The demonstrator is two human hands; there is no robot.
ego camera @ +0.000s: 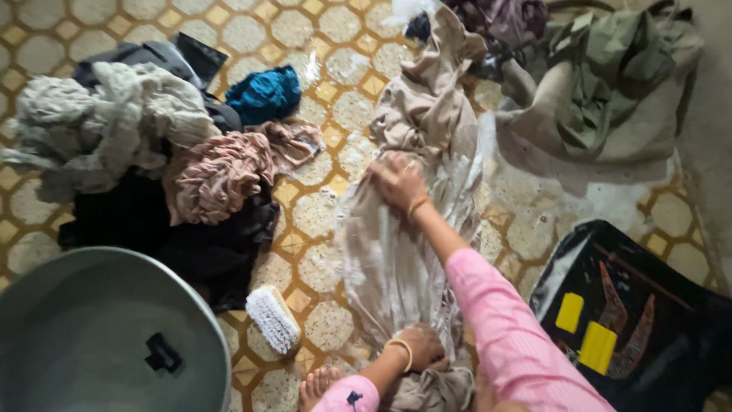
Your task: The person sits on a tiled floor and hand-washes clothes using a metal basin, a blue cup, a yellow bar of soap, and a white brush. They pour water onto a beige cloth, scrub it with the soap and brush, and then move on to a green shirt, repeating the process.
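Observation:
A long beige cloth (404, 259), wet and soapy, lies stretched along the patterned tile floor (320, 221). My right hand (396, 181), at the end of a pink sleeve, presses down on its middle with the fingers curled into the fabric. Close to my body, my left hand (418, 347) grips the bunched near end of the same cloth. Both wrists carry a bangle. The far end of the cloth runs up towards a heap at the top.
A white scrub brush (273, 317) lies left of the cloth, near my bare foot (316, 385). A grey tub (99, 336) fills the lower left. Piled clothes (114, 122), a pink cloth (221, 172) and a blue cloth (265, 93) lie left; a green heap (610, 76) top right; a black fabric with yellow patches (633, 320) right.

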